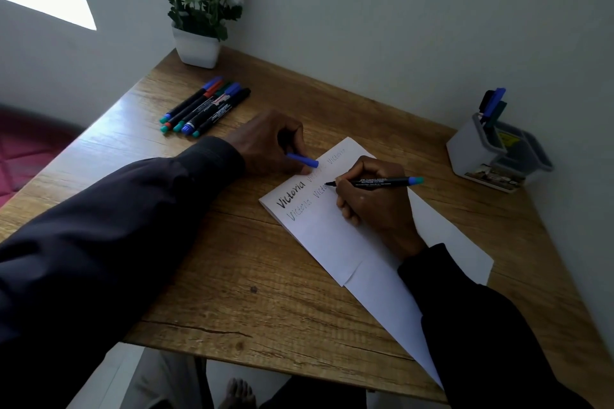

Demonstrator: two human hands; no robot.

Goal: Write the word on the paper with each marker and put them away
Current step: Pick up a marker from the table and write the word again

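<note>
On the wooden tabletop (pixel 232 276) a white paper (pixel 332 236) lies at an angle, dark sleeves reaching over it from the near edge. The right hand (pixel 375 199) rests on the sheet, its fingers (pixel 349 209) curled tightly around a black marker (pixel 382 181), the tip touching the paper midway through a second-row "Victoria". Several finished copies of the word sit beside it, one bold and black, the others faint. Just beyond, the left hand (pixel 269 143) presses on the paper's upper corner, fingers closed loosely around a blue cap (pixel 303 159). Farther back on the left, five capped markers (pixel 204 106) lie side by side. On the far right stands a grey organiser (pixel 478 149) with a few markers upright in it, and a potted white flower (pixel 199 10) sits at the rear edge.
</note>
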